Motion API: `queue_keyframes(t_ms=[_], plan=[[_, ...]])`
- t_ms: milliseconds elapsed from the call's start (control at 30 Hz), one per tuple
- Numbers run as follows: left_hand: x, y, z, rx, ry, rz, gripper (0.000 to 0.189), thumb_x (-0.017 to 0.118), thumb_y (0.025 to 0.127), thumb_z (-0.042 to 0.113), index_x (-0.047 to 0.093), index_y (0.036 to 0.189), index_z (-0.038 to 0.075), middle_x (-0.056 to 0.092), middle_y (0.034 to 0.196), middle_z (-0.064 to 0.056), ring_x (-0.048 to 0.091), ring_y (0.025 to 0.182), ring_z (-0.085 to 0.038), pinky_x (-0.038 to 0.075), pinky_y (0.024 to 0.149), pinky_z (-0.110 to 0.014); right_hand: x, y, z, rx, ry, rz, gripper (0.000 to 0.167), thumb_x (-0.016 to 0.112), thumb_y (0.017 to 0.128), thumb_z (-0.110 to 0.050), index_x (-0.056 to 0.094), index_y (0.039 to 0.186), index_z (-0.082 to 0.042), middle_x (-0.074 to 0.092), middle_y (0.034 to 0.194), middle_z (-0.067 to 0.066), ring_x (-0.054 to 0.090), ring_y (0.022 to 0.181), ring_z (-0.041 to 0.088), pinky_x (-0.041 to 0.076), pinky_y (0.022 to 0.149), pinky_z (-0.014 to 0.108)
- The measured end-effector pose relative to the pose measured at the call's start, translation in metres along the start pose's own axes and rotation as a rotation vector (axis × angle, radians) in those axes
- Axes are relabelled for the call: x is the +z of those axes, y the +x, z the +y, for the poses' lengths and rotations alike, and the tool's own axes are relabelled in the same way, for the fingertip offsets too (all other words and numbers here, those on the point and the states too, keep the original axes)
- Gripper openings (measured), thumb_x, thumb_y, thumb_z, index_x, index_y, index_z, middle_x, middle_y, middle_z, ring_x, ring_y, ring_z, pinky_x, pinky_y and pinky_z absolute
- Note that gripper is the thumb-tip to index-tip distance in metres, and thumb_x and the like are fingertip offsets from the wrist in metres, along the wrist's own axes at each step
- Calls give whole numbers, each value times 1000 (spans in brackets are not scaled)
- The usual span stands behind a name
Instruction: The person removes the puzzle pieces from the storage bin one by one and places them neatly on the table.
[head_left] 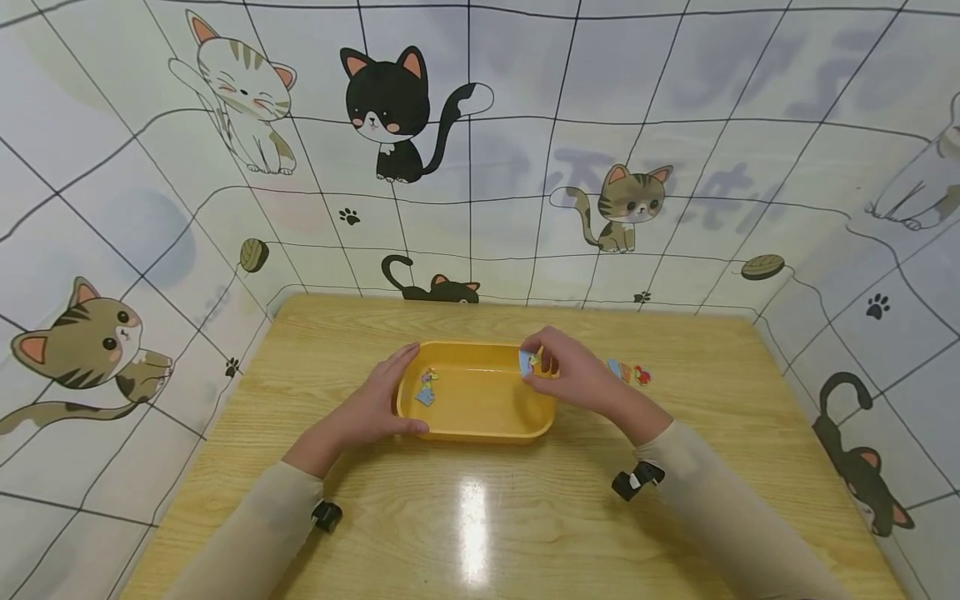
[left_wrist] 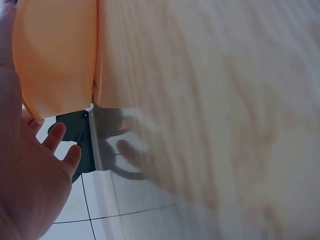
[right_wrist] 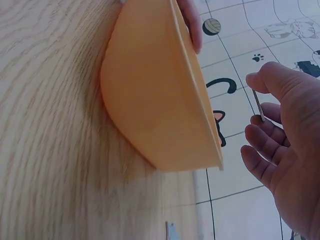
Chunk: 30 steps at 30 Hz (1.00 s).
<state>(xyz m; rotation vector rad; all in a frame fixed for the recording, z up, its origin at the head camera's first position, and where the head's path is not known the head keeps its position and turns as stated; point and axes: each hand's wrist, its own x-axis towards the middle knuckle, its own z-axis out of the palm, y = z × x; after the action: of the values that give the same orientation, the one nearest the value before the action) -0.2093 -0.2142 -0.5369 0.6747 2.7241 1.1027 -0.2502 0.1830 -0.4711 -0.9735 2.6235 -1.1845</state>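
A shallow yellow plastic tray lies on the wooden table. My left hand holds its left end, thumb along the front rim and fingers at the back corner. Inside, toward the left, lie small printed cutout pieces in blue, yellow and purple. Over the tray's right end, my right hand pinches a small flat printed piece between thumb and fingertips. That piece shows blue with a yellow and red picture. In the right wrist view the thin piece appears edge-on, above the rim.
Behind my right hand, more printed cutouts, blue, orange and red, lie on the table. A wall sheet printed with cats and grid lines surrounds the table at the back and sides.
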Motion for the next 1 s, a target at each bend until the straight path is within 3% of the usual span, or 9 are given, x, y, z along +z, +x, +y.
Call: queue_keyframes(t_ms=[367, 667, 1000], plan=[[0, 0, 0, -17, -4, -17, 142, 97, 76, 66, 11, 180, 23, 10, 186, 4, 17, 167, -34, 23, 132, -63, -13, -29, 26, 18, -20, 80, 40, 85, 97, -9, 66, 133, -10, 65, 113, 4, 61, 90, 26, 58, 79, 45], [-1, 0, -1, -17, -18, -14, 140, 99, 77, 60, 12, 180, 23, 10, 186, 2, 16, 168, -35, 22, 131, -66, -27, -43, 41, 80, 3, 103, 39, 84, 99, -9, 66, 133, -9, 64, 113, 7, 61, 92, 26, 55, 78, 32], [-1, 0, -1, -12, -13, -18, 140, 98, 77, 60, 11, 180, 22, 9, 186, 3, 17, 167, -37, 24, 130, -67, -35, -58, 55, 128, -75, 158, 37, 81, 101, -9, 66, 135, -5, 65, 116, 9, 61, 94, 25, 54, 74, 30]])
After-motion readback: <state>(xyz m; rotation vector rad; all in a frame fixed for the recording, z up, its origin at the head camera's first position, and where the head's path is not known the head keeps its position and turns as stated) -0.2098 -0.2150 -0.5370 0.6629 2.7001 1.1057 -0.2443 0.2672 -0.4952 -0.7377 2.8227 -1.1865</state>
